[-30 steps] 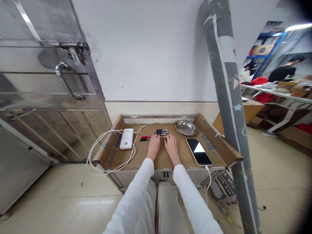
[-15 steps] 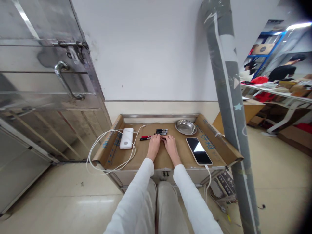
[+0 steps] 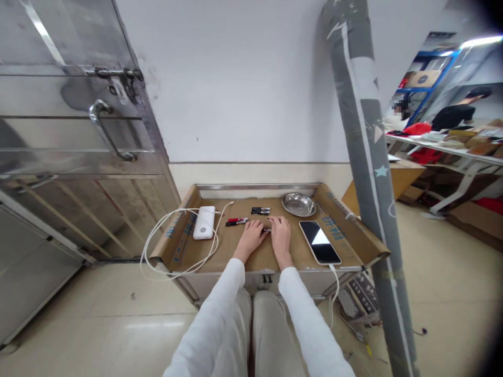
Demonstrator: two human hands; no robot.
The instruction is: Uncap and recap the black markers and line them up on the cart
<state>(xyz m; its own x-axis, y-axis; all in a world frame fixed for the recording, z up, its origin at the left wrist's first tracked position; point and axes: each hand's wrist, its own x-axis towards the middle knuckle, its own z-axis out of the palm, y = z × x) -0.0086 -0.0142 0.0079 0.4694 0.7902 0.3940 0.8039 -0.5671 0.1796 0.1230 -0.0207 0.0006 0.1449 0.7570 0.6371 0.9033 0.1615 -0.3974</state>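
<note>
Your left hand [image 3: 251,236] and right hand [image 3: 280,235] bend over a small dark pen-like object [image 3: 267,230] on the counter [image 3: 223,254], mostly covered; I cannot tell whether your fingers grip it. Farther back, the metal bowl [image 3: 298,206] shows its shiny inside.

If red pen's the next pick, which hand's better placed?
Left, probably. The left hand is nearer the red pen, which lies to its left; the right hand would have to reach past the left. Both hands' fingertips are at a small dark object; grip unclear.
</note>
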